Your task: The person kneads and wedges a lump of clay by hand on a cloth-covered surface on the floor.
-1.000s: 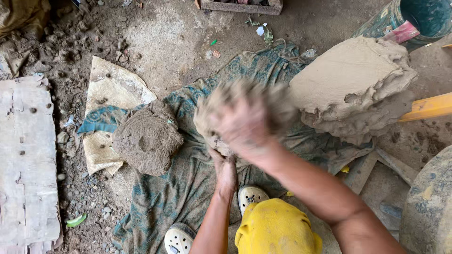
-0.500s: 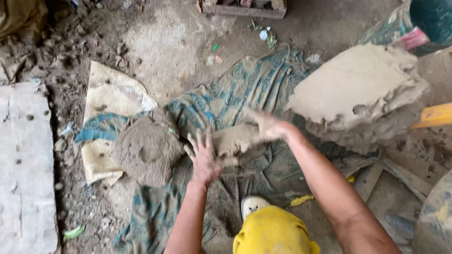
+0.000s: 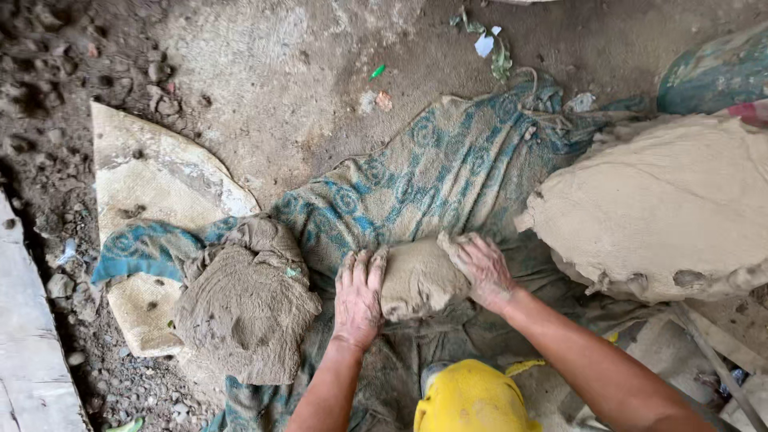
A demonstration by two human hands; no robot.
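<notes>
place: clay/pottery work yard | signs: dirt floor point(image 3: 264, 72), big clay mass point(image 3: 664, 208), muddy cloth point(image 3: 432, 176)

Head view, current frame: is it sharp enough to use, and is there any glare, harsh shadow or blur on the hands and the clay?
Head view: sharp overall; left hand and right hand crisp on the grey-brown clay lump. Head view: soft, even light, no glare, only faint shadows under the large tan clay slab. Head view: the yellow rounded object at the bottom edge looks slightly soft.
</notes>
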